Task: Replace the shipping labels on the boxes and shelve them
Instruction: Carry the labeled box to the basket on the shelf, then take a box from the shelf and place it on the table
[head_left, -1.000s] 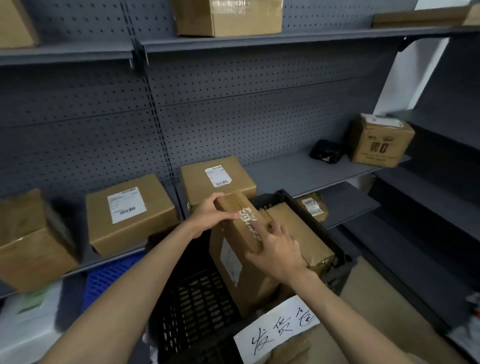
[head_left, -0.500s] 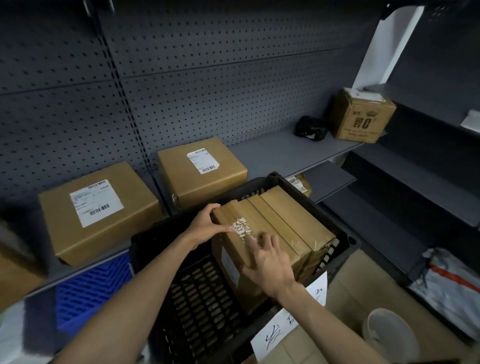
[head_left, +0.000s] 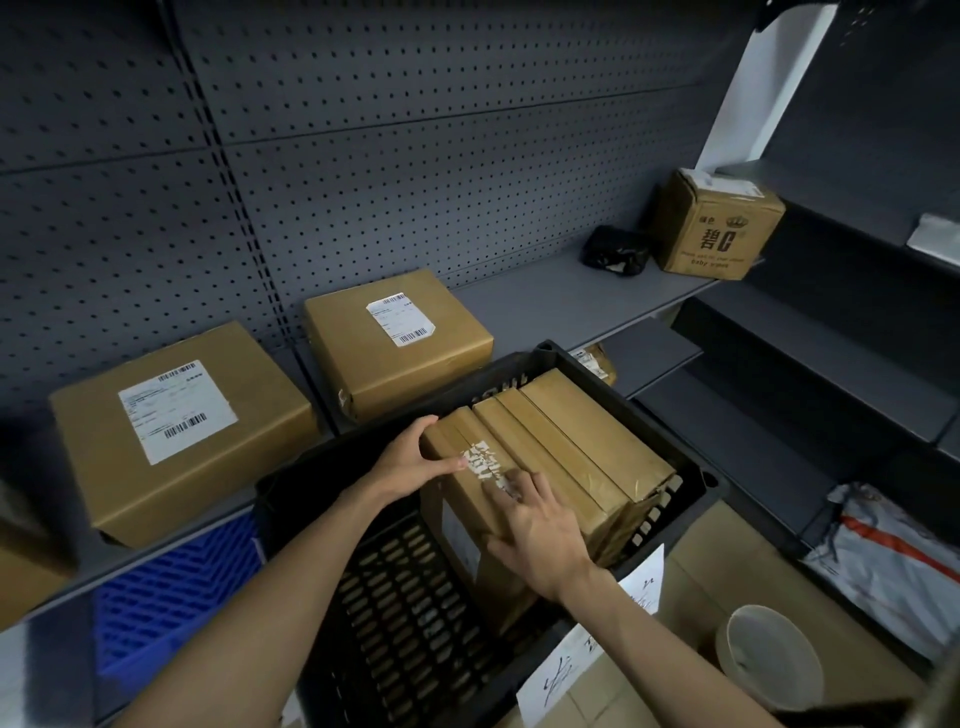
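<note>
From the head view, the cardboard box (head_left: 483, 499) you are working on stands on edge in the black plastic crate (head_left: 415, 623), nearest you of three like boxes packed side by side. Its narrow top face runs away from you toward the upper right, and the torn label remnant (head_left: 485, 465) sits about midway along that face. Your left hand (head_left: 410, 462) comes in from the left and holds the box's top left edge, thumb lying across the top toward the remnant and the other fingers curled down over the side. Your right hand (head_left: 540, 530) lies over the near end of the top, fingers straight and spread, the fingertips (head_left: 511, 480) just at the remnant's near edge. That makes the right hand the nearer one for picking the scraps off, probably working along the box's length away from you while the left steadies it. Two relabelled boxes already rest on the grey shelf (head_left: 545, 306) beyond the crate.
</note>
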